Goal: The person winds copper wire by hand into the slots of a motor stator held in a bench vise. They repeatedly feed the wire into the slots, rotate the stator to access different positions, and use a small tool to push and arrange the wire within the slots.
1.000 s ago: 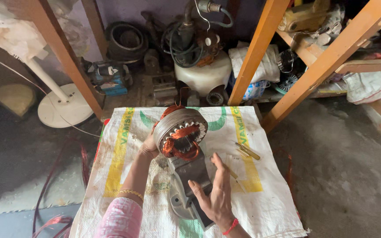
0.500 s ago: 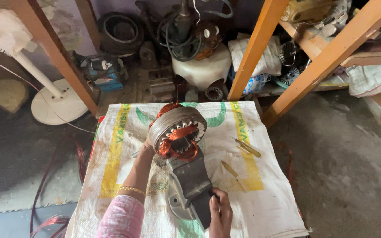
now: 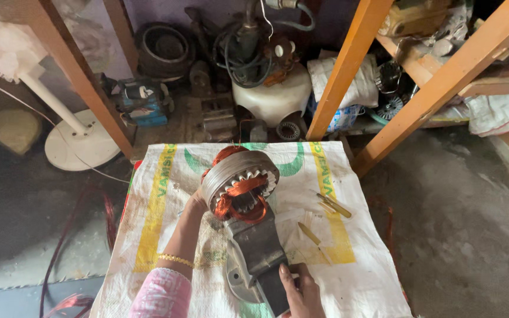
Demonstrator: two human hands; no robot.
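On the white woven sack [image 3: 166, 194] spread over the work surface, head view: a motor stator [image 3: 240, 182] with copper windings stands tilted near the sack's middle, its toothed opening facing the camera. The left hand [image 3: 197, 203] reaches up from the near edge, forearm extended, pink sleeve and gold bangle at the wrist; its palm presses the stator's left flank, and the fingers pass behind the ring, so their curl cannot be told. The right hand [image 3: 300, 290] sits at the near edge, fingers closed around the lower end of a flat dark metal bar [image 3: 260, 250], thumb laid along its face; the bar runs upward until its far end meets the stator's opening. A grey metal housing [image 3: 237, 280] lies under the bar. Two small yellow-handled tools [image 3: 325, 218] rest toward the sack's right side, apart from both hands.
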